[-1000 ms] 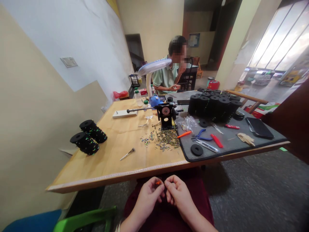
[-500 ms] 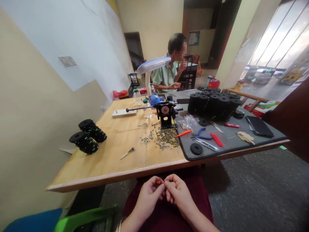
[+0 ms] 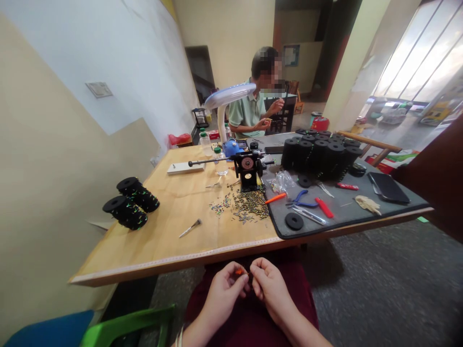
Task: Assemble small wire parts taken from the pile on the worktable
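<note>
Cloth point(image 3: 253, 325), dark red, covers the person's lap, and both hands are just above it, near the edge of the wooden surface point(image 3: 155, 241). The left hand point(image 3: 223, 291) pinches a small orange thing point(image 3: 240, 272) at its fingertips. The right hand point(image 3: 270, 285) is close beside it, thumb and finger squeezed together; I can't tell if anything is between them. Past them, lots of tiny bits point(image 3: 251, 205) lie in front of a little black machine point(image 3: 248, 168). Two black rolls point(image 3: 126, 212) stand at the left, and many more rolls point(image 3: 331, 161) crowd the gray mat point(image 3: 347, 217). Across from us is another person point(image 3: 248, 113), behind a lamp point(image 3: 229, 95).
</note>
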### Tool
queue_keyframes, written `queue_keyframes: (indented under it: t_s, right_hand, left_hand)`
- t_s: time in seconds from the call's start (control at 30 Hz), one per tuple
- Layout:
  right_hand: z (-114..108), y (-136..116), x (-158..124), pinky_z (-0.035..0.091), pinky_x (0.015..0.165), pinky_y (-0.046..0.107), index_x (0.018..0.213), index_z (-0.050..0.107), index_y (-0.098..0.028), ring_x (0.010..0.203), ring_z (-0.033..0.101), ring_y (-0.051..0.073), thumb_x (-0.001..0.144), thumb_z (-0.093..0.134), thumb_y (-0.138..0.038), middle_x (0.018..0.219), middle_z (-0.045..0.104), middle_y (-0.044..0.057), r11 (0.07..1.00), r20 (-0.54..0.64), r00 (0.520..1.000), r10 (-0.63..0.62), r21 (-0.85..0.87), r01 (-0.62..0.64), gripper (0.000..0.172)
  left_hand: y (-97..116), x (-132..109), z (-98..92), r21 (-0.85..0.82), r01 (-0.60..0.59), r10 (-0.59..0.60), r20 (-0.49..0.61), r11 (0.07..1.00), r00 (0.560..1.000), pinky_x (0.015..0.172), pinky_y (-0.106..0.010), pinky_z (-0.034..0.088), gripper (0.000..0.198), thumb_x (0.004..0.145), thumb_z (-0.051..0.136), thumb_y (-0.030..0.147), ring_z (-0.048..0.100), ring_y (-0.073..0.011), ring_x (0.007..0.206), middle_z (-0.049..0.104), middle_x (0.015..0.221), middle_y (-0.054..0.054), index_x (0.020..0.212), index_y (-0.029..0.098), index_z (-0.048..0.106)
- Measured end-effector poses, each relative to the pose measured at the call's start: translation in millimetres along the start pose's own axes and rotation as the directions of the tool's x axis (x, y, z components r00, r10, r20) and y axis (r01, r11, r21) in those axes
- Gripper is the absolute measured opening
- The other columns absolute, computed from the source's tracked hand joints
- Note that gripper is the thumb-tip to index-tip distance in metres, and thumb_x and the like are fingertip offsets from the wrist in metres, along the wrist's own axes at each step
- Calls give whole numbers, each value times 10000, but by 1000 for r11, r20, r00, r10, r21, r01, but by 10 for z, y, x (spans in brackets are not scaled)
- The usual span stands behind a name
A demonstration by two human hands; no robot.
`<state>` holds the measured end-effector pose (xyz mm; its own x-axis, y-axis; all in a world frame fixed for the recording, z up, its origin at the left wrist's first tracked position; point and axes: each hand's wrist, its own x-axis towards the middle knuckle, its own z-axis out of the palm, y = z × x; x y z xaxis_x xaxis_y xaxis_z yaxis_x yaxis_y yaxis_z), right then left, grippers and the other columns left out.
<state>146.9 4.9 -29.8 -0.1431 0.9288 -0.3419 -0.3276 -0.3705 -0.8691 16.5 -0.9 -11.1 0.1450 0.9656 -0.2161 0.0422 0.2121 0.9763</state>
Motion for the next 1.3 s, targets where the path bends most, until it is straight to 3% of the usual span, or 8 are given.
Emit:
queue_keyframes:
  t_s: [0.27, 0.43, 0.7, 0.87, 1.0, 1.3]
  right_hand:
    - [-11, -22, 0, 169, 349, 165, 732, 453, -199, 319, 254, 38, 748, 597, -552, 351, 413, -122, 998, -19, 998, -60, -32, 59, 381]
    - [-11, -18, -8, 207, 374, 177, 737, 448, -204, 339, 261, 48, 766, 571, -553, 364, 390, -126, 989, -27, 993, -114, -102, 110, 371]
    - [-16, -13, -17, 199, 386, 186, 743, 442, -204, 360, 272, 57, 782, 539, -546, 395, 375, -125, 975, -31, 987, -156, -163, 149, 357]
    - [11, -39, -37, 209, 394, 191, 740, 430, -210, 366, 283, 64, 780, 535, -551, 408, 375, -121, 970, -14, 985, -171, -177, 166, 359]
    - [27, -45, -47, 220, 412, 205, 729, 435, -212, 377, 307, 73, 777, 554, -538, 420, 407, -105, 971, 30, 986, -163, -170, 165, 350]
    - [-17, -49, -27, 175, 421, 208, 725, 482, -196, 413, 252, 66, 742, 615, -479, 454, 378, -106, 989, 160, 986, -51, -126, 72, 313]
  left_hand:
    - [68, -29, -3, -91, 20, -14, 71, 996, 997, 536, -225, 436, 186, 764, 637, 312, 538, -112, 551, 574, 610, 14, 759, 159, 533]
    - [100, -52, 6, -112, 34, -23, 91, 993, 996, 515, -206, 396, 237, 691, 702, 274, 490, -89, 534, 536, 620, 44, 755, 175, 497]
    - [71, -32, 6, -41, 34, -31, 63, 999, 998, 516, -222, 410, 68, 735, 581, 208, 513, -109, 521, 554, 576, 29, 734, 165, 529]
    - [34, -11, -13, 55, -2, 2, 7, 998, 1000, 499, -219, 393, 31, 693, 562, 161, 492, -113, 494, 536, 542, 36, 685, 174, 535]
    - [40, -12, -27, 197, -101, 116, -67, 975, 991, 604, -238, 418, 58, 715, 596, 199, 531, -144, 614, 596, 638, -6, 669, 162, 600]
    - [84, -22, -61, 143, -77, 90, -85, 987, 992, 587, -228, 406, 137, 720, 661, 290, 527, -147, 604, 627, 638, -14, 729, 155, 680]
